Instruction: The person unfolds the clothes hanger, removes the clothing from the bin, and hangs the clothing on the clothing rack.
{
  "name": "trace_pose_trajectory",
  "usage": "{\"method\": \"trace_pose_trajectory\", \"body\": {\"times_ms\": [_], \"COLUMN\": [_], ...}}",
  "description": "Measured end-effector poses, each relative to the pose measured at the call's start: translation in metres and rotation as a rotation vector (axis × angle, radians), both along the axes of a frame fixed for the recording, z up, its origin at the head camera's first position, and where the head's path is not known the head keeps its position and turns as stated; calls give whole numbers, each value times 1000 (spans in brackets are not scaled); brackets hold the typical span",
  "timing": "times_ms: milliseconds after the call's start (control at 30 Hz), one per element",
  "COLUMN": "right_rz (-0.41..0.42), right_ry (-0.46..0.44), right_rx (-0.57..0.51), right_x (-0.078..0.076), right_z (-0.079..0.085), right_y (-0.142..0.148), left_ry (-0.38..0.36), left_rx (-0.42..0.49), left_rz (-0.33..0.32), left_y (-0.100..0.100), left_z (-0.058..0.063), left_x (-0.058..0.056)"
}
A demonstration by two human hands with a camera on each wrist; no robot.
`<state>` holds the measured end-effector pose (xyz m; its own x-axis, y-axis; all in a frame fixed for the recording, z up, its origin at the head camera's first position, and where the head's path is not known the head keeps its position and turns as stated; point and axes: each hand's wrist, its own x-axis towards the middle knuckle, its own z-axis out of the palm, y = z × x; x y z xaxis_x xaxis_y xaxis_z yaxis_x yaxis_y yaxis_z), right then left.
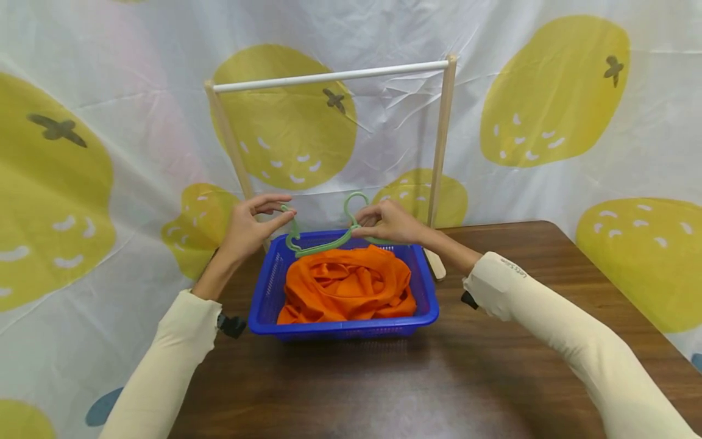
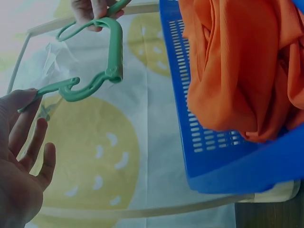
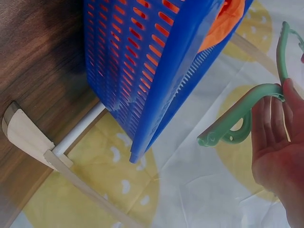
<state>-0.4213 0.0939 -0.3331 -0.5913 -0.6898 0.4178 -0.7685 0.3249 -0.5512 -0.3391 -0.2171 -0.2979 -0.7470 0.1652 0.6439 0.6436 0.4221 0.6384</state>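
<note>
Pinched at its two ends by left hand and right hand, fingertips closed on the plastic: a green hanger, held level just above the far rim of the blue basket, hook up, below the white rail of the rack with open air between. Heaped inside the basket, orange cloth; bare brown table on the near side. From the right wrist only, the rack's wooden foot beside the basket's slotted wall.
</note>
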Motion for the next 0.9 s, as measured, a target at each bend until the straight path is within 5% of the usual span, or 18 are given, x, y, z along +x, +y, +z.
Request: {"method": "trace_pose_trajectory", "body": {"times_ms": [200,900], "right_rz": [-15,-120], "right_ry": [16,37], "right_rx": [-5,1], "right_x": [2,-1], "right_z": [3,9], "right_y": [2,1], "left_ry": [35,61], "left_rx": [14,62], "left_rz": [20,62], "left_y": [-4,-37], "left_z": [9,-9], "left_x": [16,21]}}
